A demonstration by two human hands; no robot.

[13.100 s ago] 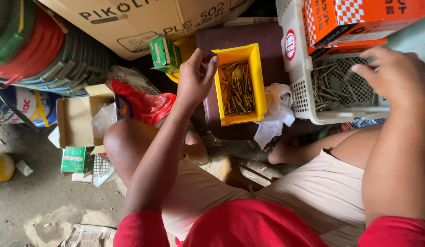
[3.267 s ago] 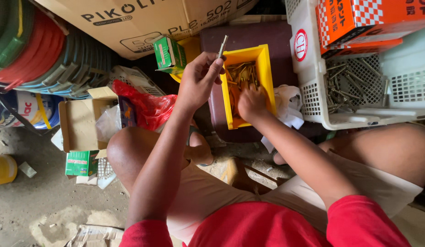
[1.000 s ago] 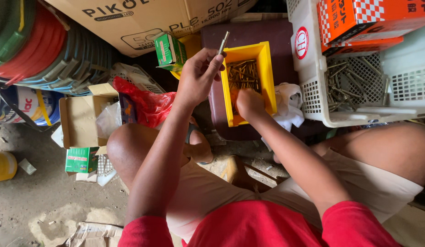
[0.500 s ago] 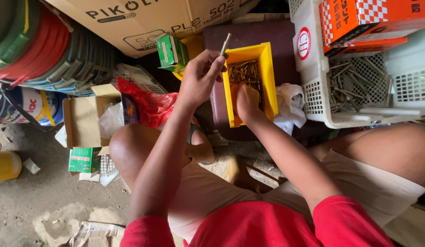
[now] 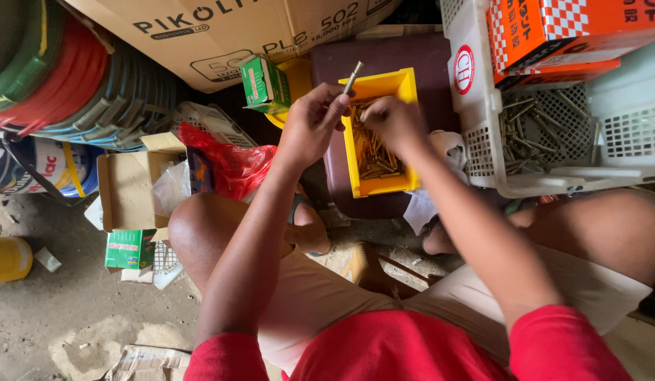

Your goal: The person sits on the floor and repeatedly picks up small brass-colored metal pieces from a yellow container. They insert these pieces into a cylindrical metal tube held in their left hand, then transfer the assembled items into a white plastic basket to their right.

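A yellow plastic bin (image 5: 412, 130) full of brass-coloured screws (image 5: 373, 152) rests on a dark maroon box (image 5: 405, 53) in front of me. My left hand (image 5: 310, 127) is raised at the bin's left edge, pinching a grey metal bolt (image 5: 351, 77) that points up and away. My right hand (image 5: 392, 121) hovers over the bin's far half with its fingers curled close to my left fingertips; what it holds, if anything, is hidden.
A white plastic crate (image 5: 553, 152) with loose long screws and orange checked boxes (image 5: 553, 32) sits at right. Green small boxes (image 5: 265, 85), a red plastic bag (image 5: 229, 166), an open cardboard box (image 5: 126, 187), stacked coloured hoses (image 5: 66, 77) and a large carton (image 5: 222, 28) crowd the left.
My right hand has lifted from inside the yellow bin and moved left toward my left hand. My left hand still holds the bolt in about the same place.
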